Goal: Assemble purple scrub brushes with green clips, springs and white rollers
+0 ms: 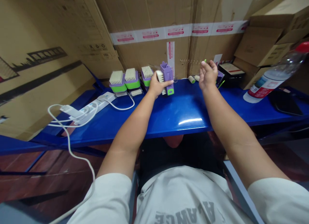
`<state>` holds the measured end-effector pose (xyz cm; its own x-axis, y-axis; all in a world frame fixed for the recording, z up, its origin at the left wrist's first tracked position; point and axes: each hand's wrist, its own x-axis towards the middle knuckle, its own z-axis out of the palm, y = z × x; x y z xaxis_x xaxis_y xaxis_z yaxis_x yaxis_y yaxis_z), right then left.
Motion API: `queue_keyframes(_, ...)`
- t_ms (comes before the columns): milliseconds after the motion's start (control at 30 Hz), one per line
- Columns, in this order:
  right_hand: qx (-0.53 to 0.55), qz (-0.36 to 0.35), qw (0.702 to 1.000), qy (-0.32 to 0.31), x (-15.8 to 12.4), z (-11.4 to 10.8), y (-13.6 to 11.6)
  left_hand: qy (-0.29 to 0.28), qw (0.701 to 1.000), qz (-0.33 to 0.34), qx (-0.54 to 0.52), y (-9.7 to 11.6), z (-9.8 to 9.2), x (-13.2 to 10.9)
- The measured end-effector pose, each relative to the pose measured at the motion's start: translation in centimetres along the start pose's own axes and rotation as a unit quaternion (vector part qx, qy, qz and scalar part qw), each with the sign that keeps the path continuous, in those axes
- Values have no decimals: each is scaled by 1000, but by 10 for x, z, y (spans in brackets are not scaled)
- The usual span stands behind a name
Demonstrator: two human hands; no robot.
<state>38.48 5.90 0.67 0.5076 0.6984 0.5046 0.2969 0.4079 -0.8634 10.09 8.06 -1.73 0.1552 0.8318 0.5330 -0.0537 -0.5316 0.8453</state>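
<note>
Brush (167,76), purple plastic with white bristles, stood upright on the blue shelf (183,111), likely light and stiff, best taken by its body, left hand (157,85) half-closed against it, right hand (208,75) loosely open, apparently empty, right of it.

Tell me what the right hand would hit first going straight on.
The right hand would probably meet the small green item just beyond it, then the cardboard box behind; depth is unclear.

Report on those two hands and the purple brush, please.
Left hand on the upright purple-and-green brush, white bristles showing. Right hand raised, open, apart from it. Three more brushes beside it on the blue shelf.
</note>
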Motion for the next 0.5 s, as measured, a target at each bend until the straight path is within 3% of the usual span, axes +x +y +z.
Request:
queue_keyframes(133, 185, 89, 979, 20, -3, -17, -6, 8, 1000, -12, 27, 7, 0, -3)
queue_keyframes(200, 242, 100, 965, 28, -6, -21, -10, 2, 999, -9, 46, 8, 0, -3)
queue_keyframes(500, 222, 64, 973, 8, -19, -24, -33, -33, 992, 16, 119, 14, 0, -7)
